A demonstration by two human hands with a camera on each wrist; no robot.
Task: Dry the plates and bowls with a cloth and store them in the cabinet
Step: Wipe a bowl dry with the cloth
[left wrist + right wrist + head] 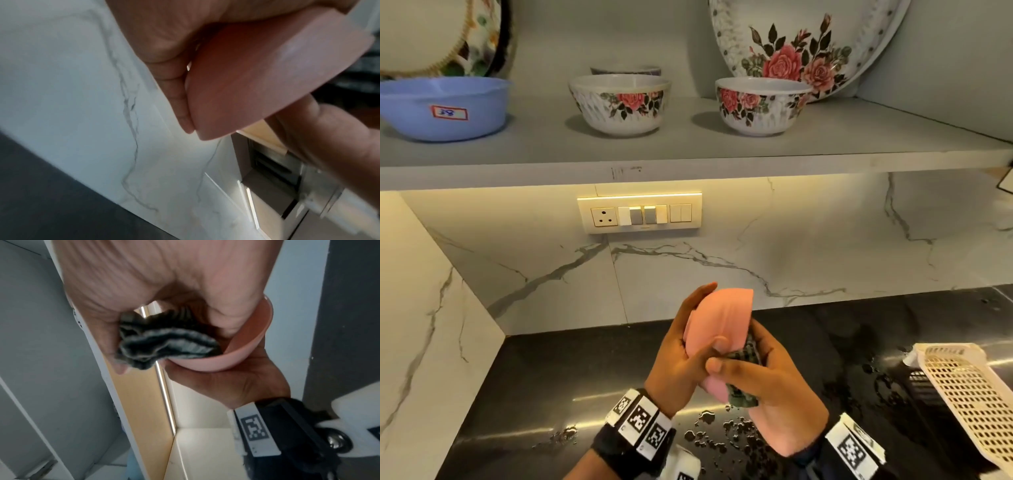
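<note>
A small pink bowl (pixel 717 322) is held tilted on its side above the black counter, mouth facing right. My left hand (pixel 688 346) grips it from the left, fingers behind its base and thumb over the rim. My right hand (pixel 750 377) holds a crumpled dark checked cloth (pixel 743 373) and presses it into the bowl's mouth. The right wrist view shows the cloth (pixel 164 340) bunched in my fingers against the inside of the pink bowl (pixel 242 352). In the left wrist view the bowl (pixel 267 73) rests against my palm.
The cabinet shelf (pixel 688 150) above carries two floral bowls (pixel 619 102) (pixel 760 104), a blue plastic bowl (pixel 445 106), and large floral plates (pixel 804 44) leaning at the back. A cream perforated basket (pixel 969 394) sits on the wet black counter (pixel 551 377) at right. Water drops (pixel 722 435) lie below my hands.
</note>
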